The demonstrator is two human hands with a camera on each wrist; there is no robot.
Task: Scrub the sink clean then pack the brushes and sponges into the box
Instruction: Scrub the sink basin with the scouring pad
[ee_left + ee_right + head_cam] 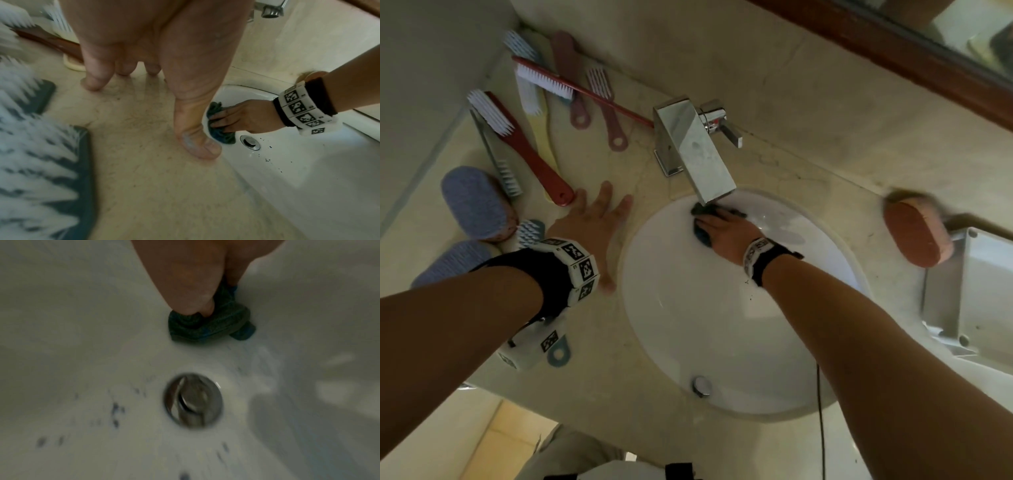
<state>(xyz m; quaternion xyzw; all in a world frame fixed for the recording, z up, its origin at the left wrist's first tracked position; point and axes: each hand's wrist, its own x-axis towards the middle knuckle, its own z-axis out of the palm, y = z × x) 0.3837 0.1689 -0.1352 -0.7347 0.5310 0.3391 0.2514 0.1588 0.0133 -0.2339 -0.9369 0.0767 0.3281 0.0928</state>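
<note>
The white sink basin sits in a beige counter, with dark specks near its metal drain. My right hand is inside the basin under the faucet. It grips a crumpled dark green-blue scrub pad and presses it on the basin wall. My left hand lies flat on the counter left of the basin, fingers spread and holding nothing. Several brushes lie at the back left, among them a red one. Two blue sponges rest on the left. An open pale plastic box stands at the right.
An orange sponge lies on the counter just left of the box. A teal brush with white bristles lies beside my left wrist. A wood-framed mirror runs along the back wall. Counter edge and floor tiles show at the bottom.
</note>
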